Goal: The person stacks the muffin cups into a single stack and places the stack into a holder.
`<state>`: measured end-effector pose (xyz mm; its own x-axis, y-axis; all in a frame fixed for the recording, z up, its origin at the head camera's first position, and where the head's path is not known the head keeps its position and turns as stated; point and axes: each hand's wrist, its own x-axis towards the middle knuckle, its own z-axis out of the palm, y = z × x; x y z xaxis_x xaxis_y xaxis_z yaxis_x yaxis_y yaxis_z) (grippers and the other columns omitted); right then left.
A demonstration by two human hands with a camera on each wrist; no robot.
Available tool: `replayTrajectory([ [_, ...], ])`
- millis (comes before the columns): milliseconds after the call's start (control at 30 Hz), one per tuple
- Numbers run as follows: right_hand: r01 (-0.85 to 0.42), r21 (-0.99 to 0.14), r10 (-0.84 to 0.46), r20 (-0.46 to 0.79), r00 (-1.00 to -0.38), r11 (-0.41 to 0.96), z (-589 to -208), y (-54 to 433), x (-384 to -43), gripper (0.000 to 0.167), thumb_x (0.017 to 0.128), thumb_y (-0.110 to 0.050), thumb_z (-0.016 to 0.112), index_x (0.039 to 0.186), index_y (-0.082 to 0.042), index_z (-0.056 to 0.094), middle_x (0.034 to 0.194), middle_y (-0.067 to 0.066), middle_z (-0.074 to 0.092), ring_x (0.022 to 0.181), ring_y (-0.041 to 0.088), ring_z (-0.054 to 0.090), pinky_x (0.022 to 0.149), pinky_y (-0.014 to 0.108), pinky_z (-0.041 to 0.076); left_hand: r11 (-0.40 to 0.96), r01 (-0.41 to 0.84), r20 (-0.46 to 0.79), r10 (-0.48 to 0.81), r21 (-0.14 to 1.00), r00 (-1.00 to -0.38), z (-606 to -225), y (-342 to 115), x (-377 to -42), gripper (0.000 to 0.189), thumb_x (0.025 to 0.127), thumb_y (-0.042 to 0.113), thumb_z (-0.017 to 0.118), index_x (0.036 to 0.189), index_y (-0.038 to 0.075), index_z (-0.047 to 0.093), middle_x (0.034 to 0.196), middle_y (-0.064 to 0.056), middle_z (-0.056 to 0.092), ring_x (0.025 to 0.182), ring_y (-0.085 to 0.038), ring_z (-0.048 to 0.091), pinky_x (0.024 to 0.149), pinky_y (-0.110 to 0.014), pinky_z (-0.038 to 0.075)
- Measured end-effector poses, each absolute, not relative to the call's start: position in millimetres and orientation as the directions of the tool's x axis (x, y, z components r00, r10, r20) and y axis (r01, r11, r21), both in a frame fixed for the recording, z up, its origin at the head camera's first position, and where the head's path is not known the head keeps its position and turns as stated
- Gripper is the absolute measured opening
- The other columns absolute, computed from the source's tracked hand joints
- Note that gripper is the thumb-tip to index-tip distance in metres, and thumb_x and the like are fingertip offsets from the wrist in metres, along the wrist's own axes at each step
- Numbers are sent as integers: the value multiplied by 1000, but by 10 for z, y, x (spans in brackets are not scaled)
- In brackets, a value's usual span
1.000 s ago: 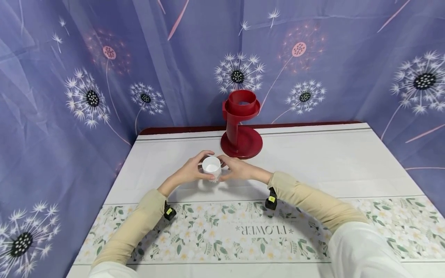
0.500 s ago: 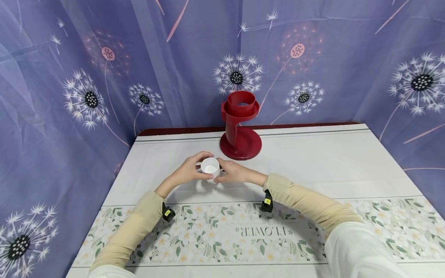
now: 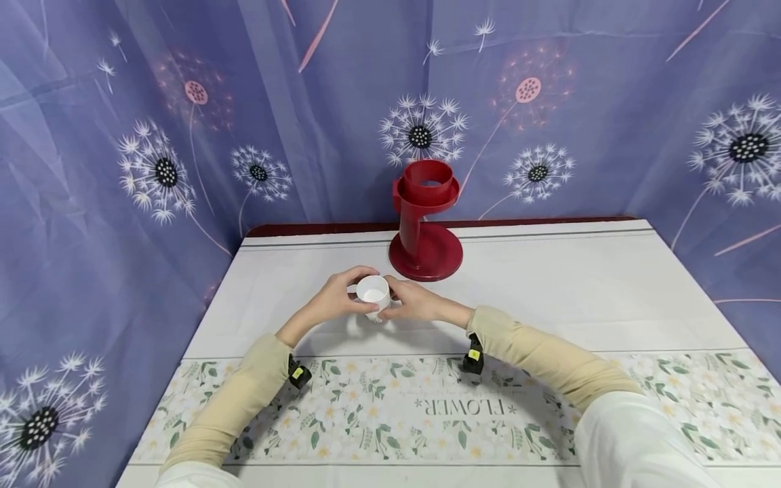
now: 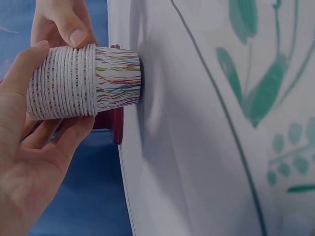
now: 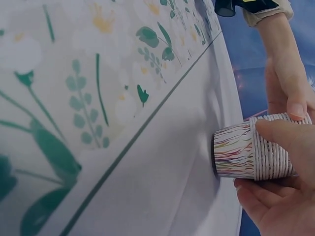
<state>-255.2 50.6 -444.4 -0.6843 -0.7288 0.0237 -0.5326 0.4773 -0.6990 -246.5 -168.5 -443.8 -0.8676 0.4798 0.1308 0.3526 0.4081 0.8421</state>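
A stack of nested white paper cups [image 3: 373,291] stands upright near the middle of the table, mouth up. Thin coloured wavy lines run down the lowest cup [image 4: 118,78], below several close-set rims. From one side my left hand [image 3: 334,297] holds the stack, its thumb and fingers curved around the rims. My right hand [image 3: 417,300] grips it from the opposite side; in the right wrist view its thumb lies on the rims [image 5: 275,152] and its fingers pass beneath. The base seems to touch the tablecloth, though I cannot tell for sure.
Just behind the cups stands a red holder [image 3: 427,251] with a round base, an upright post and an open ring on top. A white tablecloth [image 3: 549,285] with a floral band covers the table. A purple dandelion curtain [image 3: 342,122] hangs behind and at the sides.
My right thumb has drawn slightly closer around the cup stack. The stack and left hand stay almost in place; the head view shifts a little.
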Motion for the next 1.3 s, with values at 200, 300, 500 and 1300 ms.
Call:
replayTrajectory([
  [200, -548, -695, -717, 66, -693, 466, -4443, 562, -2543, 56, 85, -22, 74, 130, -2, 48, 119, 9, 64, 106, 23, 65, 94, 38, 52, 404, 368, 156, 470, 837, -869, -4448, -1638, -2467, 64, 73, 12, 85, 130, 5, 54, 126, -13, 61, 118, -33, 58, 90, -34, 54],
  [300, -557, -691, -708, 92, -700, 460, -4441, 592, -2551, 55, 83, -22, 75, 128, -1, 50, 116, 8, 64, 102, 22, 65, 92, 37, 53, 404, 372, 167, 458, 836, -873, -4439, -1608, -2467, 62, 73, 12, 85, 127, 6, 54, 123, -13, 61, 119, -34, 58, 91, -36, 54],
  [500, -552, -697, -692, 111, -713, 457, -4462, 656, -2570, 54, 82, -21, 77, 126, -1, 52, 114, 8, 64, 100, 20, 66, 91, 36, 53, 388, 348, 154, 451, 853, -879, -4434, -1539, -2472, 58, 73, 12, 85, 123, 9, 55, 121, -14, 61, 120, -34, 58, 92, -40, 53],
  [1300, -538, -696, -658, 124, -742, 476, -4408, 845, -2564, 52, 80, -23, 79, 121, -4, 54, 108, 6, 67, 95, 18, 67, 90, 34, 54, 290, 337, 166, 485, 896, -859, -4451, -1354, -2515, 57, 80, 4, 78, 130, 6, 52, 125, -17, 56, 116, -31, 58, 87, -35, 56],
])
